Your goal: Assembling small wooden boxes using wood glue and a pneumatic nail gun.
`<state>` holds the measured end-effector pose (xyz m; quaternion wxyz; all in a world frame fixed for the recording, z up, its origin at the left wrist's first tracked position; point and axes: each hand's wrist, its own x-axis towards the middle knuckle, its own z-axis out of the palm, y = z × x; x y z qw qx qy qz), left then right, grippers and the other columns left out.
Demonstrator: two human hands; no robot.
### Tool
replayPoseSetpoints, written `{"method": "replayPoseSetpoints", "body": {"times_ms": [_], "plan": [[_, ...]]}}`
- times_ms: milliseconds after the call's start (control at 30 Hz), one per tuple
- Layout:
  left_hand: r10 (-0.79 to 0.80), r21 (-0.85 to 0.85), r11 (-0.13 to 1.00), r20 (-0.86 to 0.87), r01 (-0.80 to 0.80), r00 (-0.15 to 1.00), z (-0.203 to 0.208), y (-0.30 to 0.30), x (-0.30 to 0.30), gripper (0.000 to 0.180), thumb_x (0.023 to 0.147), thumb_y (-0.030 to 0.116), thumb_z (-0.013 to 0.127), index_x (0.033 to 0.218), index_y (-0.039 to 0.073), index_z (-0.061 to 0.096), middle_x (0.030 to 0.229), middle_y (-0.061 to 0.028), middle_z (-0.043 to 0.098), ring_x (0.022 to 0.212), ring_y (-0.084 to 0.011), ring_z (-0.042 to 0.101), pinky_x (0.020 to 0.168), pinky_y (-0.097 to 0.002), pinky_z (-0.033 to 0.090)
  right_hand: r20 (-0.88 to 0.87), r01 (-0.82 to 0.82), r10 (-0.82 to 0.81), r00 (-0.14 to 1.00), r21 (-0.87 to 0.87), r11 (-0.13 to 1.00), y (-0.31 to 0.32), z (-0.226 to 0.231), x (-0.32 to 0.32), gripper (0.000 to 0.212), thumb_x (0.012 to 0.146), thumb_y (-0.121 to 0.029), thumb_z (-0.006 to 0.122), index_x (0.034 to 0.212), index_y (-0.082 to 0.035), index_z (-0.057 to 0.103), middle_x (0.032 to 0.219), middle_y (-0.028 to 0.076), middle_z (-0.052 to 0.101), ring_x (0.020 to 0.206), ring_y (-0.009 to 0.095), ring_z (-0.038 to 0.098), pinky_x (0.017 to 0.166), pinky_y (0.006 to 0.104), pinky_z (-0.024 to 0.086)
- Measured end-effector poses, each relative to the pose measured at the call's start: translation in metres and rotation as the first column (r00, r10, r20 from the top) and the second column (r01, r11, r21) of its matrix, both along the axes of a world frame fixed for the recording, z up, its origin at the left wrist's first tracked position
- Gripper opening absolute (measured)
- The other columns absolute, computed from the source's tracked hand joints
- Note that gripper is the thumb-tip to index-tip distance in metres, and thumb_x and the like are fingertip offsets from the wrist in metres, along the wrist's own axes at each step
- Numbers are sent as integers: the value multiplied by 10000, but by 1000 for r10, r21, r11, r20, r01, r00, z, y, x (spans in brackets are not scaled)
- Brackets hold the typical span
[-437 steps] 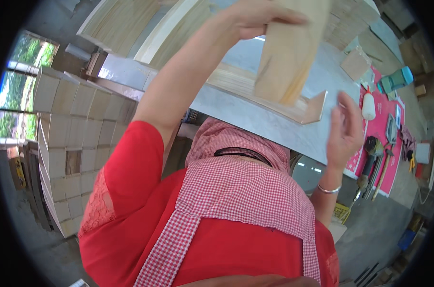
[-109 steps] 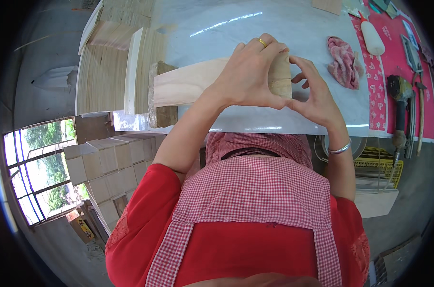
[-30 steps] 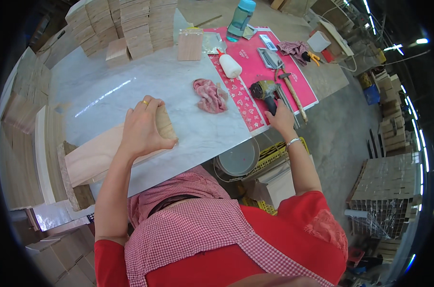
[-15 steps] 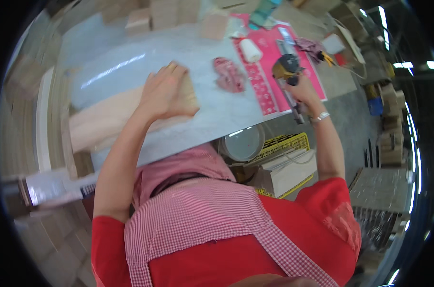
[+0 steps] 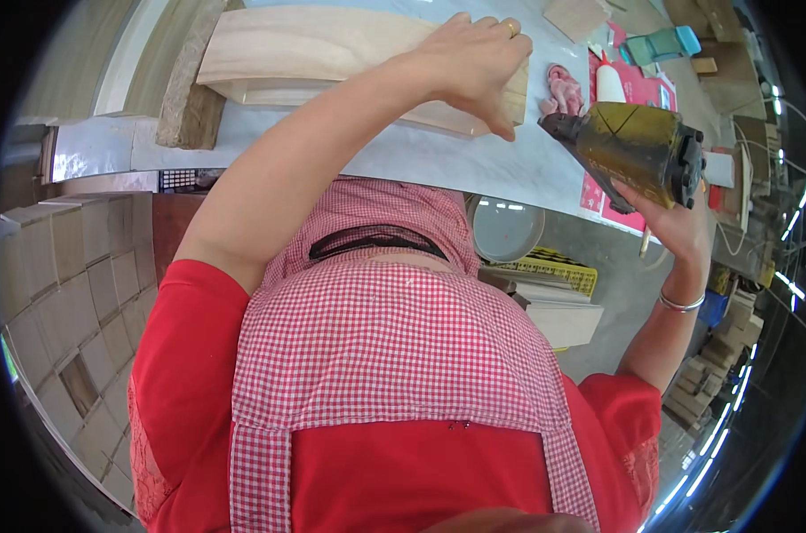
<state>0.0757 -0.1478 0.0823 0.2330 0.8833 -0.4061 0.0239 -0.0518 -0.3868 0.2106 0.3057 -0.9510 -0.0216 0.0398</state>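
A pale wooden box frame point(image 5: 323, 44) lies lengthwise across the table, its near side in shadow. My left hand point(image 5: 478, 71) grips its right end, fingers over the top and thumb reaching down the near side. A scuffed yellow and black nail gun point(image 5: 630, 147) is held up in my right hand point(image 5: 670, 218), which is closed round its handle, mostly hidden behind the tool body. The gun's nose points left toward the box end, with a small gap between them.
A crumpled pink cloth point(image 5: 563, 87), a white glue bottle point(image 5: 609, 84) and a teal bottle point(image 5: 662, 44) lie beyond the gun. A rough wood block point(image 5: 192, 98) stands at the left. Below the table edge are a bucket point(image 5: 507, 229) and a yellow crate point(image 5: 563, 272).
The nail gun has come up and turned, its nose now facing left toward the box. My left hand stays at the box's right end. The whole view has shifted.
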Motion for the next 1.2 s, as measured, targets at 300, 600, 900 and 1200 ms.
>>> {"method": "replayPoseSetpoints", "body": {"times_ms": [300,600,900,1200], "plan": [[2,-31,1000,20,-1,1000,4,0,-3,833,536,452,863,1186,36,546,1136,-123,582,1092,-271,553,871,-409,415,-144,-126,101,984,-172,977,11,10,10,425,768,-21,789,1143,40,599,1078,114,689,973,180,660,855,315,527],[-30,34,999,-155,36,987,40,8,-6,729,568,392,842,1086,-31,552,1130,-212,575,1101,-345,548,919,-451,434,-136,-161,139,981,-167,973,5,7,15,464,767,-7,791,1173,34,571,1116,114,671,988,181,652,852,315,534],[-48,27,998,-174,54,984,41,7,-3,714,576,409,844,1063,-26,556,1141,-227,576,1123,-361,539,951,-470,421,-141,-244,217,966,-213,946,16,13,19,457,761,-31,806,1157,39,588,1105,110,679,987,181,653,855,312,531],[13,25,1000,23,-14,1000,3,-2,-3,733,553,455,845,1071,5,590,1065,-135,594,1043,-289,570,858,-400,435,-76,-269,262,962,-106,957,4,13,34,435,782,-44,792,1165,32,602,1092,103,689,963,161,654,833,304,527]]}}
